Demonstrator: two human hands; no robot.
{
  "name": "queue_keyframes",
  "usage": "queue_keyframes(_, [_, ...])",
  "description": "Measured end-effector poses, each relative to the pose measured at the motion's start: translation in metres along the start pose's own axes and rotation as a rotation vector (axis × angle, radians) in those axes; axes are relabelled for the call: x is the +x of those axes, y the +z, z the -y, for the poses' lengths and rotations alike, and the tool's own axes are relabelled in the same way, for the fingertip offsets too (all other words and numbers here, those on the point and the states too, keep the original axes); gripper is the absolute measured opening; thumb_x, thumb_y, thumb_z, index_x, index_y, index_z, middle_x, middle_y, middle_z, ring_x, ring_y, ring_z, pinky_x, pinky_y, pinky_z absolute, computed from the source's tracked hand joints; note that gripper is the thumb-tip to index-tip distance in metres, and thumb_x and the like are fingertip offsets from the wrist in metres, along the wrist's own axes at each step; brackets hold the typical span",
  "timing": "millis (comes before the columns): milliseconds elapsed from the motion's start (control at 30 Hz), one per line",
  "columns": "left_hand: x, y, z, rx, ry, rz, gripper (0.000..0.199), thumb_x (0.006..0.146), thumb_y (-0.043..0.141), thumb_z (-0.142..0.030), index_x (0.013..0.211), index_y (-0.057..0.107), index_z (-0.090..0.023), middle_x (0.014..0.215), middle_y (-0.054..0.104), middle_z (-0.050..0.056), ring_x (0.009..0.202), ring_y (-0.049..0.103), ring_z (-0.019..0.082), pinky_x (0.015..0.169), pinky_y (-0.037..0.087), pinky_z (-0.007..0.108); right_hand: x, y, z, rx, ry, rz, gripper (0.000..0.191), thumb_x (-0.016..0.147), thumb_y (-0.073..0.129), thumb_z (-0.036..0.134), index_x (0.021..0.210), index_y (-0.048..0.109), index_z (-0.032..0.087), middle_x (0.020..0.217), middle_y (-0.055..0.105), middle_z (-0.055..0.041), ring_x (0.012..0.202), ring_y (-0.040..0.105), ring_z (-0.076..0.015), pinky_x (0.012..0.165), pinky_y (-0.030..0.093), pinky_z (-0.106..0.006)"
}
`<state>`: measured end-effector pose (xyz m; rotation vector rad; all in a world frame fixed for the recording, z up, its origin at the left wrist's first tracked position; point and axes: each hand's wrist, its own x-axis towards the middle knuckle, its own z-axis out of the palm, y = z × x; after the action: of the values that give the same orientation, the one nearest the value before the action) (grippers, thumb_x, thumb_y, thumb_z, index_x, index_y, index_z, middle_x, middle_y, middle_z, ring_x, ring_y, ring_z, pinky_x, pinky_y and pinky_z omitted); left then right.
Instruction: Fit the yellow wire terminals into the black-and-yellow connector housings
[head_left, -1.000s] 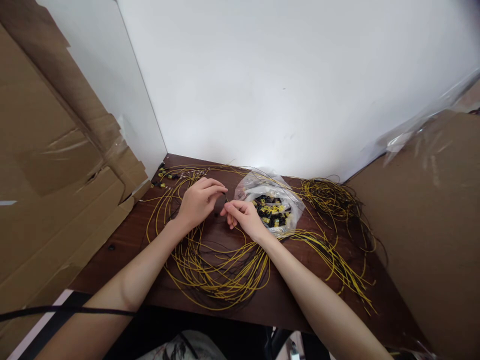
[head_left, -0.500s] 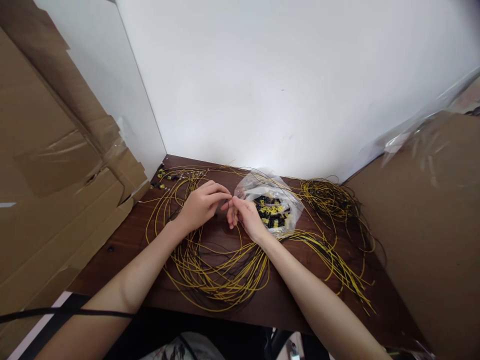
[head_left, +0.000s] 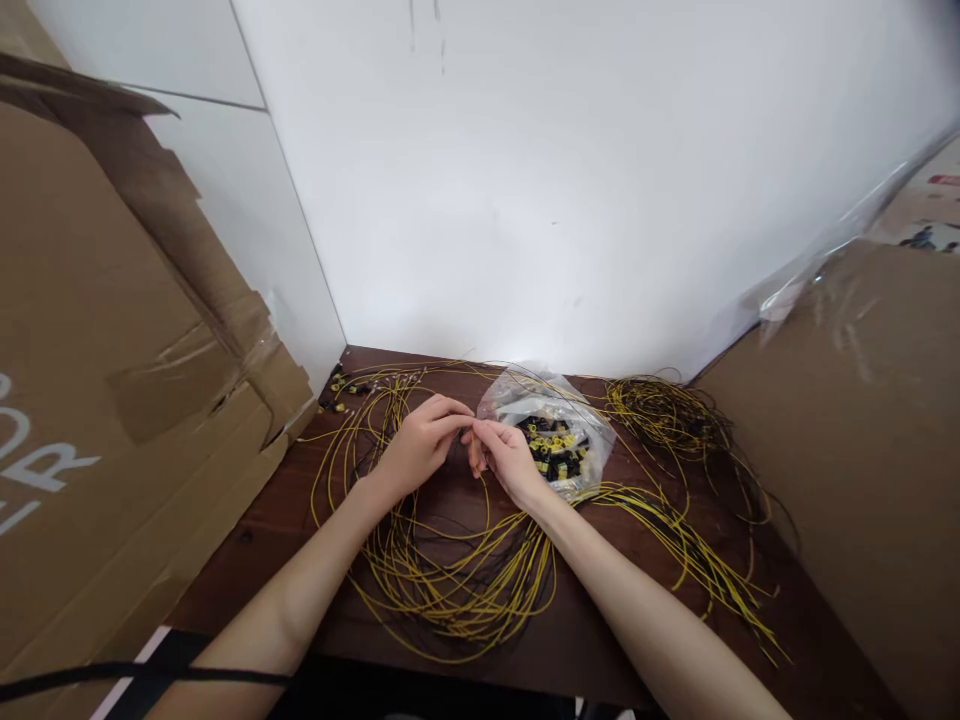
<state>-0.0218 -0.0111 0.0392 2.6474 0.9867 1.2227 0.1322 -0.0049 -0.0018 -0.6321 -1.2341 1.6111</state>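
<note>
My left hand (head_left: 424, 440) and my right hand (head_left: 510, 458) meet fingertip to fingertip above a coil of yellow and black wires (head_left: 450, 590). Both are closed in a pinch. A thin yellow wire (head_left: 487, 500) runs down from my right hand's fingers to the coil. Whatever lies between the fingertips is too small to make out. Just right of my right hand, a clear plastic bag (head_left: 600, 440) holds many small black and yellow parts (head_left: 559, 445).
A tangled wire bundle (head_left: 660, 410) lies at the back right, and loose wire ends (head_left: 720, 580) fan out at the right. Small connectors (head_left: 339, 382) sit in the back left corner. Cardboard (head_left: 150, 400) stands at the left, more cardboard (head_left: 862, 450) at the right, and a white wall (head_left: 525, 180) behind.
The camera view has shifted, so the table and hands appear lower and slightly farther right. My hands stay together in the same pinch.
</note>
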Motion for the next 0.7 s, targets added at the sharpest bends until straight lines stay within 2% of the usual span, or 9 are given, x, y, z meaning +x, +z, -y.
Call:
queue_keyframes(100, [0.0, 0.001, -0.001, -0.019, -0.021, -0.015, 0.02, 0.085, 0.047, -0.008, 0.091, 0.064, -0.014, 0.088, 0.062, 0.008, 0.082, 0.054, 0.015, 0.072, 0.047, 0.03, -0.001, 0.001, 0.002, -0.012, -0.005, 0.021, 0.035, 0.082, 0.054, 0.046, 0.073, 0.063, 0.013, 0.05, 0.056, 0.0018, 0.039, 0.047, -0.0063, 0.039, 0.039, -0.017])
queue_keyframes(233, [-0.002, 0.001, -0.001, -0.028, -0.029, -0.024, 0.019, 0.086, 0.047, -0.011, 0.091, 0.064, -0.016, 0.087, 0.063, 0.007, 0.081, 0.054, 0.015, 0.071, 0.046, 0.029, -0.002, 0.003, 0.006, -0.061, -0.01, 0.01, 0.029, 0.074, 0.065, 0.041, 0.066, 0.059, 0.014, 0.05, 0.056, 0.0031, 0.039, 0.047, -0.006, 0.04, 0.04, -0.017])
queue_keyframes(367, [-0.002, 0.0, -0.002, -0.025, -0.013, -0.032, 0.02, 0.085, 0.047, -0.011, 0.093, 0.064, -0.017, 0.087, 0.063, 0.007, 0.081, 0.054, 0.016, 0.071, 0.046, 0.03, -0.002, 0.005, 0.008, -0.094, 0.004, 0.003, 0.028, 0.071, 0.067, 0.04, 0.065, 0.057, 0.015, 0.05, 0.057, 0.003, 0.04, 0.048, -0.006, 0.041, 0.04, -0.017])
queue_keyframes(500, [0.0, 0.0, -0.008, -0.032, 0.02, -0.055, 0.025, 0.085, 0.046, -0.008, 0.1, 0.064, -0.018, 0.091, 0.062, 0.008, 0.084, 0.054, 0.017, 0.073, 0.047, 0.032, -0.001, 0.003, 0.005, -0.071, -0.018, 0.011, 0.027, 0.073, 0.066, 0.04, 0.073, 0.06, 0.014, 0.052, 0.057, 0.0033, 0.042, 0.049, -0.0064, 0.043, 0.041, -0.018])
queue_keyframes(700, [0.002, 0.003, -0.015, -0.09, 0.107, -0.103, 0.032, 0.083, 0.042, -0.003, 0.101, 0.063, -0.018, 0.094, 0.063, 0.009, 0.085, 0.053, 0.017, 0.072, 0.047, 0.033, 0.002, -0.001, -0.001, -0.052, -0.047, 0.025, 0.029, 0.073, 0.066, 0.043, 0.071, 0.058, 0.014, 0.053, 0.055, 0.0033, 0.044, 0.049, -0.0072, 0.045, 0.041, -0.019])
